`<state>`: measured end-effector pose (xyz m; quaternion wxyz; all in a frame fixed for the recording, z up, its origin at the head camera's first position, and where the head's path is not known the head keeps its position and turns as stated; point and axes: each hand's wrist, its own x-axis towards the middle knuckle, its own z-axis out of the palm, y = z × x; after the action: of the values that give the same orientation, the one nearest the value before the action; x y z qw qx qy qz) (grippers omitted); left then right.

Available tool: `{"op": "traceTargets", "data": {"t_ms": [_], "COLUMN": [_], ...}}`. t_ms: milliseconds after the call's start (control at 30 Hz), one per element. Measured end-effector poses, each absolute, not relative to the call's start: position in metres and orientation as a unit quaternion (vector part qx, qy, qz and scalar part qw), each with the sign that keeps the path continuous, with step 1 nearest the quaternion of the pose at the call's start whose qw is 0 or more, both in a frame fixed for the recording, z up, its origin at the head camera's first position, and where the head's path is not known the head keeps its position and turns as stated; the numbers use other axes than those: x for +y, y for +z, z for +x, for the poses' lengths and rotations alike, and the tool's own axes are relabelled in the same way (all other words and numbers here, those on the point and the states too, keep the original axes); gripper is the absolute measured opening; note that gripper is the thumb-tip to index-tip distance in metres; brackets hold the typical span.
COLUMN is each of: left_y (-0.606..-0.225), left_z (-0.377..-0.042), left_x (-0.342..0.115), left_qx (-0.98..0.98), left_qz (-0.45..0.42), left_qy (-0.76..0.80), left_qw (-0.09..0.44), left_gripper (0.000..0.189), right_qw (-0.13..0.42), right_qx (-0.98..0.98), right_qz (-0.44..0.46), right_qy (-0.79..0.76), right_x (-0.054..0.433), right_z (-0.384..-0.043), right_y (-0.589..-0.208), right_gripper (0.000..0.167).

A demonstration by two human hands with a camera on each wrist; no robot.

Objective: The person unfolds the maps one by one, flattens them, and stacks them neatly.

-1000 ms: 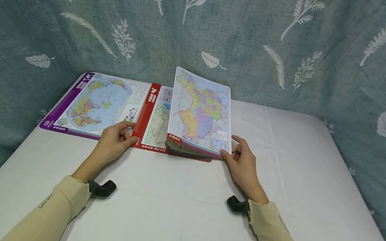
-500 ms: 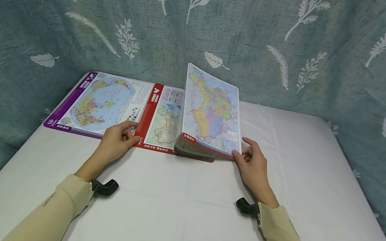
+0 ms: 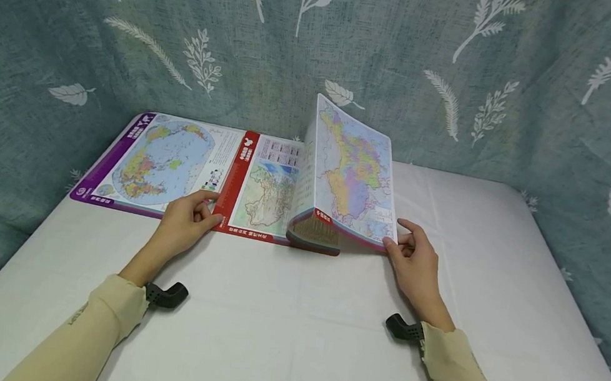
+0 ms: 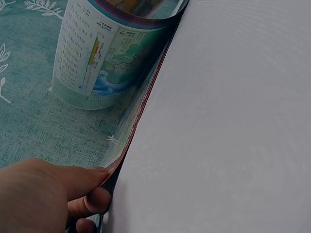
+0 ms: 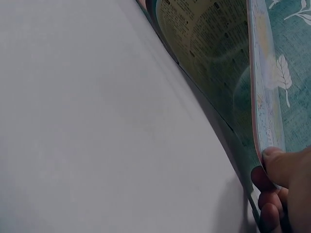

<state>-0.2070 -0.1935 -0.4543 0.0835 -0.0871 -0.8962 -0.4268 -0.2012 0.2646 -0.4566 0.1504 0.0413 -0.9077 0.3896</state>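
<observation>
A red-bordered map sheet point(image 3: 267, 204) lies on the table, its left front corner pinched between thumb and fingers of my left hand point(image 3: 186, 221). Its right part curls up and over into a raised panel with a multicoloured political map point(image 3: 354, 171). My right hand point(image 3: 416, 263) pinches the lower right corner of that panel. The bend shows in the left wrist view as a rounded fold point(image 4: 104, 58) printed with text and a green map. In the right wrist view, thumb and fingers grip the panel's edge above its dark, text-covered underside point(image 5: 209, 53).
A purple-bordered world map point(image 3: 170, 159) lies flat at the left, partly under the red-bordered sheet. A white cloth point(image 3: 288, 339) covers the table, and a green leaf-patterned curtain point(image 3: 275, 61) hangs right behind it. Each wrist wears a black mount point(image 3: 166, 295).
My right hand has moved right with the pinched corner, and the panel's fold has shifted right and opened wider, baring more of the red-bordered map. The left hand keeps its grip in place.
</observation>
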Motion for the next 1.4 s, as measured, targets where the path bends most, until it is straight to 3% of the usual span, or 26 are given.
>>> {"op": "traceTargets", "data": {"t_ms": [633, 1400], "left_y": [-0.451, -0.457], "left_z": [-0.211, -0.209], "left_x": [-0.192, -0.195], "left_qx": [-0.896, -0.900], "left_qz": [-0.082, -0.086], "left_qy": [-0.428, -0.418], "left_qw": [0.084, 0.087], "left_gripper": [0.044, 0.043], "right_qw": [0.193, 0.196], "right_qx": [-0.902, -0.897], "right_qz": [0.005, -0.089], "right_qy": [0.387, 0.386], "right_x": [0.312, 0.361], "right_z": [-0.198, -0.186], "right_y": [-0.448, -0.452], "right_gripper": [0.054, 0.047]}}
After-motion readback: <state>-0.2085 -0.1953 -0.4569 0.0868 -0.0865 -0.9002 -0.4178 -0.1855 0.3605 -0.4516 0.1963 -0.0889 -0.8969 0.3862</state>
